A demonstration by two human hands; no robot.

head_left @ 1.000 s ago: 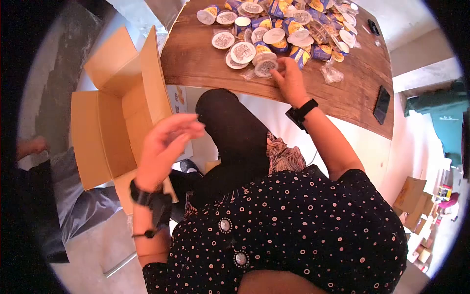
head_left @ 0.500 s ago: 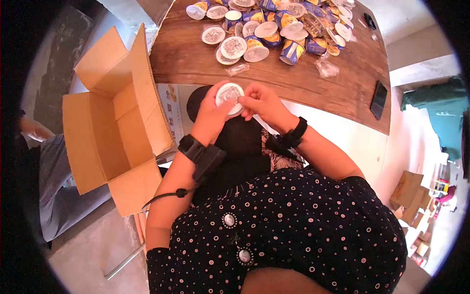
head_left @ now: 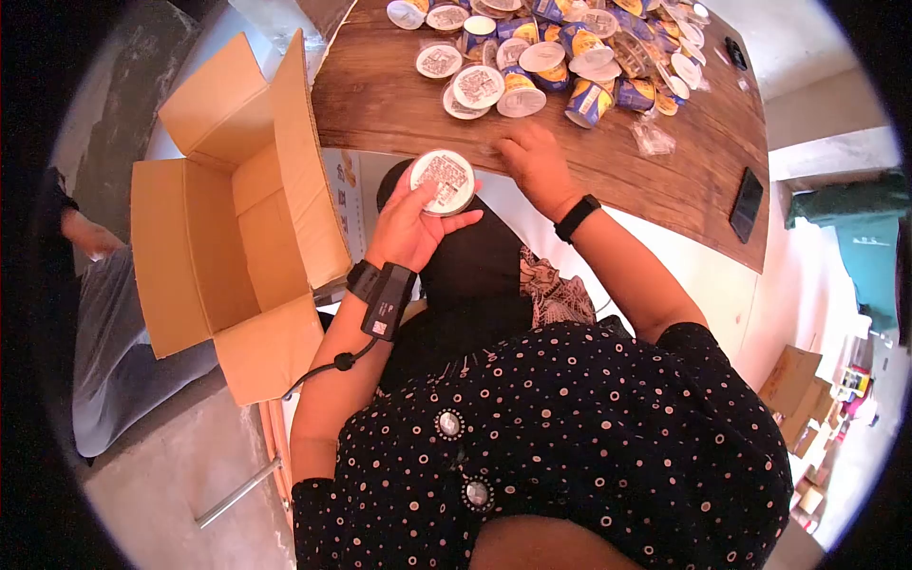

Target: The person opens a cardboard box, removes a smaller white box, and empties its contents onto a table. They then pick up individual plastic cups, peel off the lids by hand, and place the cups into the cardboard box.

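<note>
My left hand (head_left: 413, 223) holds a round container (head_left: 444, 182) with a white, printed lid turned up toward me. The thumb lies across the lid and the other fingers support it from below. My right hand (head_left: 537, 163) is apart from it, over the near edge of the wooden table (head_left: 380, 104). Its fingers are bent, and whatever may be in them is hidden. Just beyond lies a pile of similar lidded containers and blue-and-yellow cups (head_left: 589, 103), several with white lids.
An open cardboard box (head_left: 252, 247) stands at my left, its flaps spread. Clear plastic wrapping (head_left: 653, 138) and a black phone (head_left: 745, 204) lie on the table's right side. Another person's hand (head_left: 90, 236) shows at the far left. Cardboard boxes (head_left: 790, 380) sit at the far right.
My right hand has left the container and moved forward to the table edge. My left hand keeps the container. The small clear wrapper near the table's front edge no longer shows.
</note>
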